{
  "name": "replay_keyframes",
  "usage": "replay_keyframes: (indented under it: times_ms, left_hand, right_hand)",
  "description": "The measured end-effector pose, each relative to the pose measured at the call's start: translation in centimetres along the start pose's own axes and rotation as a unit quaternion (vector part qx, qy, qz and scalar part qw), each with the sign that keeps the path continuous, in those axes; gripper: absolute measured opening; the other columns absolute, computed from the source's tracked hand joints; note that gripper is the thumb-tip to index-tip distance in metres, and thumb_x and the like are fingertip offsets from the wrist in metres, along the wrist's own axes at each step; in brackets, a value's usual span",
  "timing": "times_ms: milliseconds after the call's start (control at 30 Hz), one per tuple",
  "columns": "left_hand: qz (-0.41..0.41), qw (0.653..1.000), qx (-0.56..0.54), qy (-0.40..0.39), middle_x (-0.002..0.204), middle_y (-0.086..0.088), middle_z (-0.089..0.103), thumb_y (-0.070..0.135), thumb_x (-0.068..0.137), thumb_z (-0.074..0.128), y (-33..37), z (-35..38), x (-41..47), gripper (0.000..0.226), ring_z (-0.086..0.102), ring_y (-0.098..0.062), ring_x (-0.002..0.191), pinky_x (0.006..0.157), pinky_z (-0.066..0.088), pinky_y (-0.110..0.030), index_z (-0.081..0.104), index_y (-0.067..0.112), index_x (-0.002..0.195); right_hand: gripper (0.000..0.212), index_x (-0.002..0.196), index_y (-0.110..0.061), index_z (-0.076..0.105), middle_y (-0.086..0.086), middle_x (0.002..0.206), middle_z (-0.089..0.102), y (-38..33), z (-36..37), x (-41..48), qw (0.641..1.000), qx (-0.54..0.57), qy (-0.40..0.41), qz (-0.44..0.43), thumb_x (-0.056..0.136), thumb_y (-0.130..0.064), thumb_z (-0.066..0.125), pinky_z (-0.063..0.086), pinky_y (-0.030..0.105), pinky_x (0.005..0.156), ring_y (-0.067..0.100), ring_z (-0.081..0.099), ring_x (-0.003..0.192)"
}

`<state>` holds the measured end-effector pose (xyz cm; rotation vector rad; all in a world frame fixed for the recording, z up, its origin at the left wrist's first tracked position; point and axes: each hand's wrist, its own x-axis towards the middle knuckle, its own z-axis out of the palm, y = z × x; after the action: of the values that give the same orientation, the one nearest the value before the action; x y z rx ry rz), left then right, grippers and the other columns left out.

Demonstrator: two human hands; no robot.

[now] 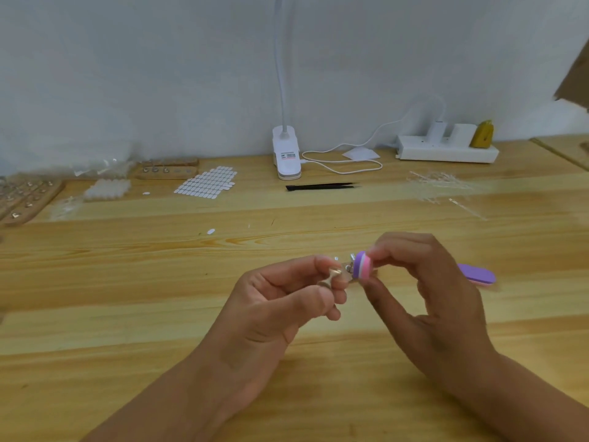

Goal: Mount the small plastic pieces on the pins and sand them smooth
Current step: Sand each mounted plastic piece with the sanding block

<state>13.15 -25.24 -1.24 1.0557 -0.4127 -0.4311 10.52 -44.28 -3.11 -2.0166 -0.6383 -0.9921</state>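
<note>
Now, head view: both hands meet above the wooden table (pixel 127 282).
Left hand (pixel 287 301): fingers curled, pinching a metal pin (pixel 331 276).
Right hand (pixel 427 282): thumb and forefinger pinch a purple-pink sanding block (pixel 362 266).
Plastic piece (pixel 346 276): on pin tip, against block; detail blurred.
Spare block (pixel 477 274): on table, just beside right hand.

The left forearm (pixel 178 390) and the right forearm (pixel 529 387) enter from the lower edge. The left hand (pixel 283 304), fingers curled, pinches a small shiny metal pin (pixel 333 275). The right hand (pixel 430 295) pinches a small purple-and-pink foam sanding block (pixel 362 266) between thumb and fingertips, just beside the left fingertips.
</note>
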Motion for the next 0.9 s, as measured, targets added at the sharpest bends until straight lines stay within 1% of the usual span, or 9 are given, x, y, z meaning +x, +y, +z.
replay_keyframes:
  times_ms: [67,167,300,400,467,567,700,800,900]
  left_hand:
    - [-0.018,1.0,-0.018,0.001,0.084,-0.006,0.07,0.015,0.067,0.078,-0.1,-0.1,0.1,0.026,0.065,-0.014,0.076,0.073,0.053,-0.023,0.077,0.011,0.093]
    - [-0.038,0.998,-0.054,-0.017,0.086,-0.007,0.07,0.016,0.071,0.081,-0.2,-0.4,0.2,0.03,0.065,-0.014,0.075,0.076,0.054,-0.023,0.075,0.008,0.098]
    - [-0.052,0.996,-0.065,-0.013,0.088,-0.008,0.069,0.022,0.068,0.086,-0.2,-0.8,0.4,0.038,0.065,-0.014,0.078,0.075,0.054,-0.023,0.074,0.006,0.101]
    - [-0.058,0.995,-0.07,-0.03,0.085,-0.008,0.07,0.022,0.071,0.084,-0.4,-0.8,0.5,0.038,0.064,-0.014,0.074,0.076,0.054,-0.023,0.073,0.005,0.104]
    - [-0.058,0.994,-0.085,-0.03,0.086,-0.007,0.069,0.023,0.069,0.085,-0.5,-0.8,0.6,0.038,0.064,-0.013,0.075,0.074,0.054,-0.022,0.074,0.005,0.101]
    - [-0.061,0.994,-0.094,-0.023,0.088,-0.008,0.069,0.024,0.067,0.087,-0.5,-0.8,0.6,0.039,0.065,-0.013,0.077,0.072,0.054,-0.022,0.075,0.005,0.099]
    - [-0.074,0.99,-0.112,-0.046,0.087,-0.009,0.068,0.02,0.072,0.084,-0.9,-0.5,0.6,0.039,0.063,-0.014,0.075,0.072,0.054,-0.022,0.072,0.002,0.105]
    - [-0.075,0.991,-0.107,-0.01,0.082,-0.006,0.066,0.022,0.064,0.089,-1.0,-0.8,0.8,0.043,0.06,-0.012,0.069,0.062,0.051,-0.022,0.075,0.005,0.1]
    - [-0.074,0.991,-0.108,-0.023,0.084,-0.007,0.065,0.021,0.072,0.084,-1.1,-0.9,0.8,0.04,0.057,-0.012,0.07,0.063,0.051,-0.023,0.072,0.004,0.105]
  right_hand:
    - [0.032,0.119,-0.024,0.053,-0.014,0.113,0.055,-0.6,0.2,-0.1,1.0,0.008,0.019,-0.023,0.093,-0.011,0.064,0.044,0.014,0.093,0.005,0.06,0.108]
    - [0.024,0.116,-0.019,0.055,-0.007,0.111,0.057,-0.5,0.4,-0.3,0.996,-0.051,-0.001,-0.071,0.095,-0.011,0.061,0.039,0.012,0.098,0.0,0.055,0.112]
    - [0.021,0.114,-0.016,0.057,-0.007,0.109,0.059,0.0,0.1,-0.2,0.997,-0.063,0.013,-0.033,0.094,-0.012,0.061,0.038,0.009,0.097,-0.003,0.054,0.111]
    - [0.02,0.116,-0.016,0.058,-0.006,0.111,0.059,-0.5,0.4,-0.5,0.995,-0.061,0.013,-0.083,0.097,-0.011,0.061,0.04,0.014,0.098,0.002,0.057,0.111]
    - [0.018,0.115,-0.015,0.058,-0.002,0.107,0.061,0.0,0.1,-0.3,0.994,-0.076,0.007,-0.073,0.097,-0.01,0.061,0.04,0.014,0.098,0.006,0.057,0.108]
    - [0.021,0.114,-0.017,0.058,-0.006,0.109,0.059,-0.1,-0.2,0.0,0.996,-0.071,0.026,-0.045,0.095,-0.011,0.062,0.038,0.012,0.098,0.001,0.055,0.11]
    - [0.024,0.117,-0.016,0.058,-0.004,0.112,0.059,-0.8,0.2,-0.3,0.99,-0.071,0.014,-0.12,0.095,-0.009,0.066,0.043,0.018,0.097,0.008,0.059,0.107]
    - [0.019,0.115,-0.016,0.058,0.004,0.104,0.066,0.4,-0.2,-0.1,0.992,-0.093,0.023,-0.077,0.098,-0.011,0.062,0.04,0.014,0.097,0.009,0.059,0.105]
    - [0.019,0.118,-0.015,0.059,0.0,0.108,0.063,-0.1,0.1,-0.2,0.991,-0.085,0.032,-0.095,0.1,-0.012,0.062,0.041,0.015,0.097,0.005,0.058,0.108]
